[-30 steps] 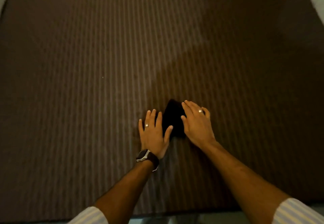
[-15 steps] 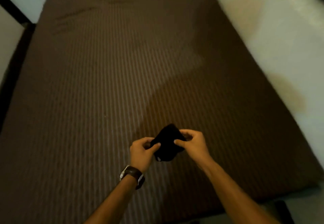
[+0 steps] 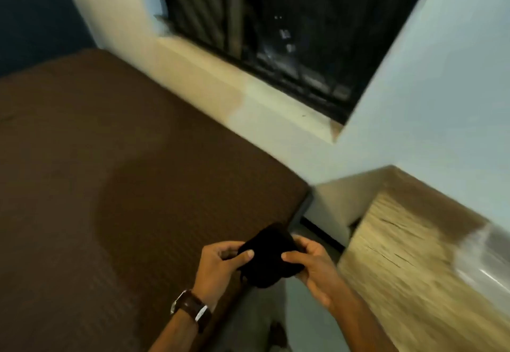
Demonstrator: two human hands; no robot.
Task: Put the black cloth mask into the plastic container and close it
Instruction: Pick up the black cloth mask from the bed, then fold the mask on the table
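Black cloth mask [image 3: 267,258], soft and likely light, is bunched above the bed's [image 3: 110,186] near right corner, left hand [image 3: 218,266] and right hand [image 3: 314,266] fingers clamped on its sides.

the clear thing [image 3: 485,258] on the wooden surface [image 3: 414,255] is blurred and cut off by the right edge. the black mask [image 3: 266,258] hides both hands' fingertips.

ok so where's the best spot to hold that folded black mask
By its two opposite side edges, as now: the left hand comes from the left and the right hand from the right, thumbs on top. The black mask is a soft folded wad, so pinching both edges keeps it bundled.
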